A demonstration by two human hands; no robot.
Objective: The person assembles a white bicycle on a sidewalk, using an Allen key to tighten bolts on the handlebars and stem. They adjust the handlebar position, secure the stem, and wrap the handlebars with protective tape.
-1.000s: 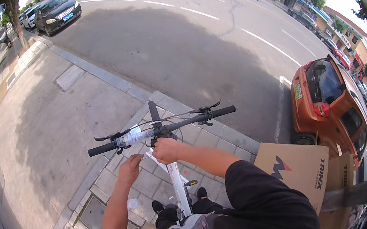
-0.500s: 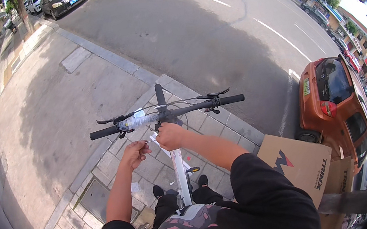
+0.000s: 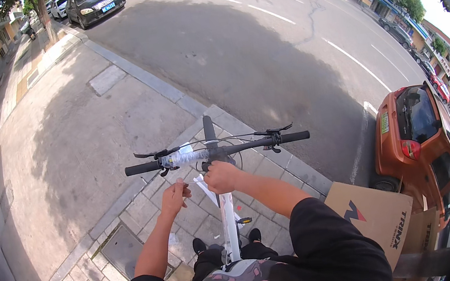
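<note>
A bicycle's black handlebar [image 3: 248,145] stretches across in front of me, with a brake lever near each grip. Clear plastic wrap [image 3: 190,157] covers part of its left half. Below the bar, the white bicycle frame [image 3: 229,225] runs back between my legs. My left hand [image 3: 173,197] is closed in a pinch at one end of a thin silver rod [image 3: 195,182]. The rod's other end reaches my right hand [image 3: 222,176], which is closed just below the handlebar's stem [image 3: 210,134]. What lies inside the right fingers is hidden.
Flat cardboard boxes [image 3: 368,215] stand at my right, beside a parked orange car [image 3: 407,145]. A kerb [image 3: 164,89] divides the paving from the road. A dark metal cover [image 3: 122,248] is set in the paving on the left. A black car [image 3: 93,5] stands far left.
The whole view has shifted, so the bicycle and my hands sit slightly lower and to the right. Both hands keep their places near the stem. A white car now shows on the far road.
</note>
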